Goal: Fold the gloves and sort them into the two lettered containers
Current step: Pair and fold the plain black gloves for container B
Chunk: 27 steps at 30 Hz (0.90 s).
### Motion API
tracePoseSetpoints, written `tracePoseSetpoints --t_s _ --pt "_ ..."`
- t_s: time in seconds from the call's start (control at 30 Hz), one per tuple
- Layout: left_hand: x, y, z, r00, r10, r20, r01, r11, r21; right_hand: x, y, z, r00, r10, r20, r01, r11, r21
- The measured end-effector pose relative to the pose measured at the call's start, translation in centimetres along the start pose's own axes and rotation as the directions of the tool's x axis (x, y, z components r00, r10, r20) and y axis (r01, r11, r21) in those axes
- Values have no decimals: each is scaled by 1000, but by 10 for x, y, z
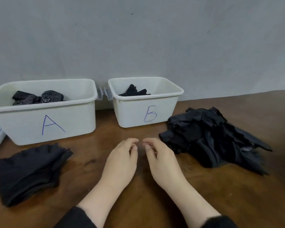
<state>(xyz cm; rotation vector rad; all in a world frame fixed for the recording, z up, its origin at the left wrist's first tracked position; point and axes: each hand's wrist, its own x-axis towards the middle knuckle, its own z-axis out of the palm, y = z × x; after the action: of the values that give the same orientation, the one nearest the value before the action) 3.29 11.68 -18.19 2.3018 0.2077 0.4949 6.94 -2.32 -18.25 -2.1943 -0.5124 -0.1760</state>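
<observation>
Gloves [211, 137] lie in a loose black heap just to the right of container B [163, 112], on the brown table [138, 203]. A flatter stack of black gloves [30, 171] sits well to the left of B, in front of container A [23, 122]. Inside B a few dark glove pieces [133, 91] show above the rim; A, just left of B with their side clips nearly touching, holds patterned gloves [39, 97]. My left hand [120, 162] and my right hand [161, 162] hover over the table in front of B, between the two piles, fingertips turned toward each other and nearly meeting. Both have loosely curled fingers and hold nothing. Behind B rises a grey wall [155, 38].
</observation>
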Motion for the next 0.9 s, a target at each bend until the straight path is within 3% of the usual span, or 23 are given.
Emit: tracePoseSetpoints --t_s 0.3,0.43,0.63,0.7,0.8,0.9 --pt "-26 27 26 998 57 6 -57 998 32 -28 18 -27 995 63 -82 -59 997 50" --pt "-32 33 30 997 73 26 -74 997 25 -31 21 -38 990 4 -144 -4 1000 6" --pt "-29 33 25 994 104 21 -105 994 40 13 38 -93 932 -280 -232 177 907 -381" --pt "-27 34 25 993 114 26 -115 992 46 37 43 -119 953 -237 -191 109 851 -515" --pt "-24 32 26 992 121 41 -123 991 49 72 53 -148 1000 -20 -11 5 659 -752" --pt "-21 29 25 990 134 41 -135 990 41 95 62 -161 994 103 43 -23 561 -827"
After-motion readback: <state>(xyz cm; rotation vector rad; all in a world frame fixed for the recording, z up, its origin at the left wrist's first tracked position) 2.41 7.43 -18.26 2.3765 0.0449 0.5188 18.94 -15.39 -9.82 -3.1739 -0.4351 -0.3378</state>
